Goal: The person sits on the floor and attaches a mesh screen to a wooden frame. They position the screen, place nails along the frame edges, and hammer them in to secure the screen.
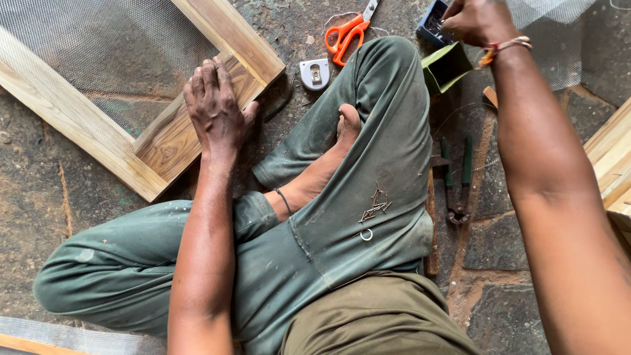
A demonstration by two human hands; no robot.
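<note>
My left hand lies flat, fingers together, on the corner of a wooden frame with wire mesh stretched over it. My right hand reaches to the far right and its fingers dip into a small dark box of small fasteners; what it grips is hidden. I sit cross-legged on a stone floor in green trousers. A small heap of nails and a metal ring rest on my right thigh.
Orange-handled scissors and a small grey tape measure lie ahead of my knee. An open green box sits by the dark one. Green-handled pliers and a wooden handle lie to the right. More wooden frame at right edge.
</note>
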